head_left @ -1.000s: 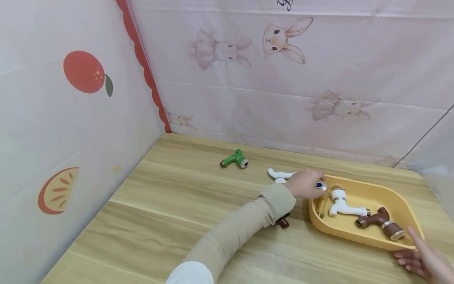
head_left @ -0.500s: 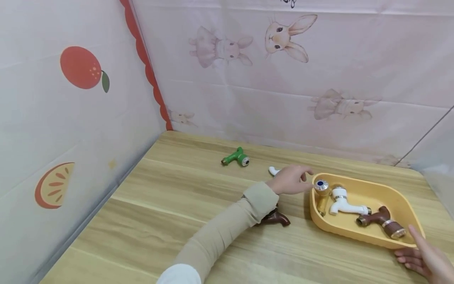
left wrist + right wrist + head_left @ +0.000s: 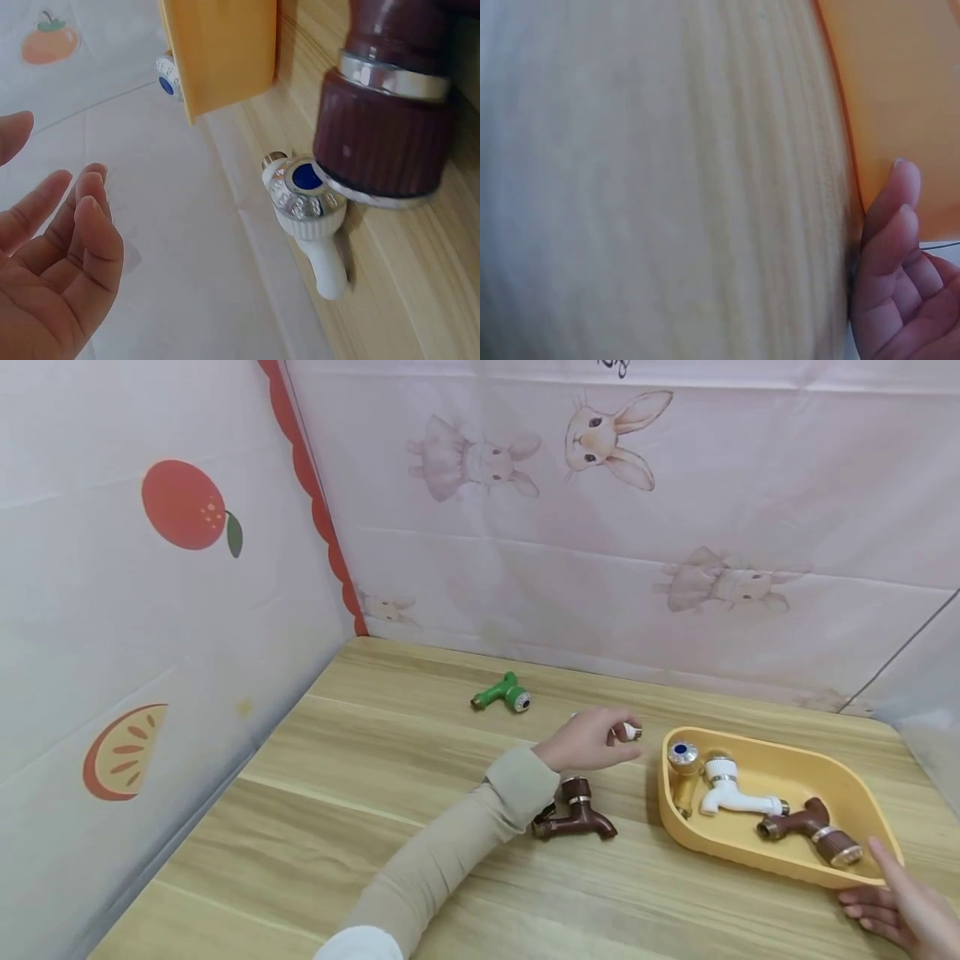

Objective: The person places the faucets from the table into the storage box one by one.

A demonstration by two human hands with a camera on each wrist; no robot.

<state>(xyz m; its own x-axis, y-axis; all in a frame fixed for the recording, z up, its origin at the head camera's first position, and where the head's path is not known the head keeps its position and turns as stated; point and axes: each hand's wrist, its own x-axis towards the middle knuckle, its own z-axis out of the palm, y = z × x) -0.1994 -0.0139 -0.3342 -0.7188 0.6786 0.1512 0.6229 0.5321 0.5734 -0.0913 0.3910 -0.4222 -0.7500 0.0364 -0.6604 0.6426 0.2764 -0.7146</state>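
My left hand is empty in the head view, fingers loosely bent, over a white faucet that it mostly hides. The left wrist view shows that white faucet on the table with its blue-centred knob up. Close to that camera is a brown faucet, which in the head view lies beside the left forearm. My right hand holds the near right corner of a yellow plastic basin, thumb over the rim and fingers outside. Inside the basin are a gold-coloured faucet, a white faucet and a brown faucet.
A green faucet lies farther back on the wooden table. Something dark shows beside the brown faucet, partly behind the left sleeve. Printed cloth walls stand at the back and left.
My left hand has let go of the gold-coloured faucet in the basin and moved left, out over the white faucet. The brown faucet on the table has come into view. The right hand stays at the basin.
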